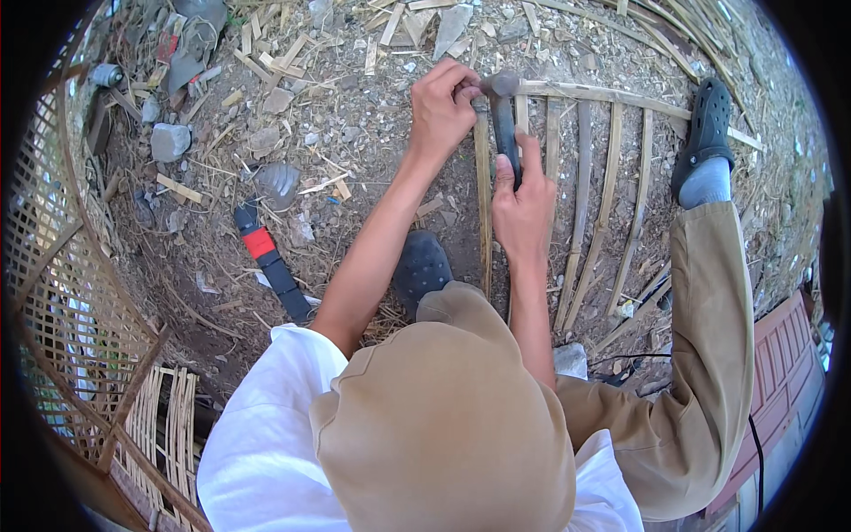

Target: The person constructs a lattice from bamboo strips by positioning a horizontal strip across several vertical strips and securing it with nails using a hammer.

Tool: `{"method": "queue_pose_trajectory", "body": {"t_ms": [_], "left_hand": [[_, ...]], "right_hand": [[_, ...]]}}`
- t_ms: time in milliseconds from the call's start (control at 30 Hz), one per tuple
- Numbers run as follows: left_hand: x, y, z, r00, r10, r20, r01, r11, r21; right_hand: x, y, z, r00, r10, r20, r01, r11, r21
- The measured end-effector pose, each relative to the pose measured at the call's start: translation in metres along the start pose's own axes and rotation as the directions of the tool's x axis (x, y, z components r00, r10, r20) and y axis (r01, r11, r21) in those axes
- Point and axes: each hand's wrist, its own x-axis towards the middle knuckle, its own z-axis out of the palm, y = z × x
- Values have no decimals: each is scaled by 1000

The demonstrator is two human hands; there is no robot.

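Note:
My right hand point(523, 208) grips a hammer point(505, 129) by its dark handle, thumb and forefinger stretched along it. The hammer's head is at the upper left corner of a frame of bamboo strips. Close beside that head, my left hand point(443, 102) has its fingertips pinched together; anything small between them is hidden. The frame lies on the ground, with a long crosspiece point(612, 94) at its far side and several slats point(605, 177) running from it toward me. My right shoe point(705, 124), dark and perforated, rests on the crosspiece near its right end.
A dark, flat, long thing with a red band point(259, 243) lies to my left, near a grey stone point(170, 142). Bamboo offcuts point(282, 64) litter the dirt. A woven lattice point(80, 266) stands at far left, a reddish panel point(776, 372) at lower right. My other shoe point(421, 270) is between my arms.

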Motion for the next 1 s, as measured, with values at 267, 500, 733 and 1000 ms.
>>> {"method": "queue_pose_trajectory", "body": {"t_ms": [267, 500, 733, 1000], "left_hand": [[0, 1, 1, 1000, 0, 3, 0, 1000, 9], [0, 5, 2, 999, -36, 4, 36, 999, 31], [-2, -4, 1, 1000, -16, -6, 16, 1000, 9], [1, 3, 1, 999, -46, -17, 46, 999, -15]], "right_hand": [[0, 6, 3, 994, -91, -63, 94, 995, 36], [3, 3, 4, 985, -108, -136, 127, 983, 136], [1, 10, 5, 992, -79, -95, 84, 995, 50], [-1, 13, 8, 1000, -14, -6, 13, 998, -65]]}}
